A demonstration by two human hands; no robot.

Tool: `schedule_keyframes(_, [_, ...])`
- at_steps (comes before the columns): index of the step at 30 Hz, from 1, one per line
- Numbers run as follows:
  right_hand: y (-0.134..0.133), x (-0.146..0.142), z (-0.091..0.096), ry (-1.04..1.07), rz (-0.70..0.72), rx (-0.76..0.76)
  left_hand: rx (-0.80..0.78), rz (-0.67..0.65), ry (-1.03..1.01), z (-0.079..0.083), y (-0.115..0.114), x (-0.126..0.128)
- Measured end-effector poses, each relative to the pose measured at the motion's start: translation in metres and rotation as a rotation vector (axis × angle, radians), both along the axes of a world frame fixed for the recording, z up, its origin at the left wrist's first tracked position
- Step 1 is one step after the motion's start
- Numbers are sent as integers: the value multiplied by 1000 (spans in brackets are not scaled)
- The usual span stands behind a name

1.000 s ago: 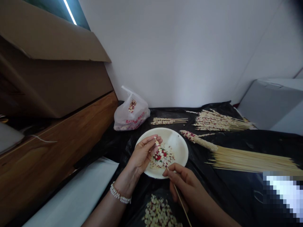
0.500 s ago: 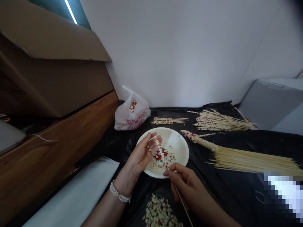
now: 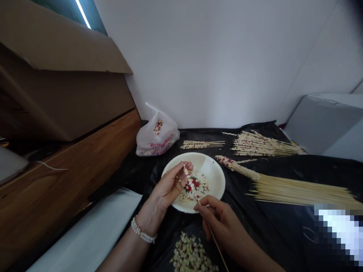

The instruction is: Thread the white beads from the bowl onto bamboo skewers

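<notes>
My right hand pinches a thin bamboo skewer that slants up over a white plate. Small white kernels are threaded along the skewer's upper end. My left hand, with a pearl bracelet on its wrist, has its fingertips closed on the kernels at the skewer's tip. Red and white kernels lie heaped on the plate under both hands. A second heap of pale kernels lies close to me on the black sheet.
A bundle of bare skewers lies to the right, with threaded skewers behind it and a few more at the back. A white plastic bag sits by the wall. A cardboard box rests on a wooden ledge at left. A grey box stands at right.
The skewer's tip has slid forward with more kernels now strung along it, and my right hand has shifted slightly left. My left hand's fingers opened briefly, then closed on the tip again.
</notes>
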State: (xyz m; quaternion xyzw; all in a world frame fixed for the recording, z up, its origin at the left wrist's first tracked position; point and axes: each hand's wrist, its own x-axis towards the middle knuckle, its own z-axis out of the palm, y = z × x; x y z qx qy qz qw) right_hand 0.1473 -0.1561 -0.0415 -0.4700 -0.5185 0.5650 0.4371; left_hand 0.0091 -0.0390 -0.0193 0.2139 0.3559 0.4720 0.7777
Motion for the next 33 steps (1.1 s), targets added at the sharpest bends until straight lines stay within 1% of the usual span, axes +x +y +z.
schedule_keyframes(5, [0,0,2,-36,-18,13,-27,-2,3,1,-2,2])
schedule_keyframes(12, [0,0,1,-88,-38,57,-58,2,30,9,-6,7])
schedule_keyframes(19, [2,3,2,-88,-52,45,-53,-4,54,5,-9,9])
schedule_keyframes(22, [3,5,3,-82,-49,51,-33,12,17,6,-9,8])
schedule_keyframes(26, [2,5,4,-65,-65,54,-22,-56,-46,8,-5,0])
schedule_keyframes(29, [1,4,4,-59,-57,44,20,-54,-6,7,-3,-3])
schedule_keyframes(33, [0,3,5,-50,-53,25,10,-55,51,5,-4,-1])
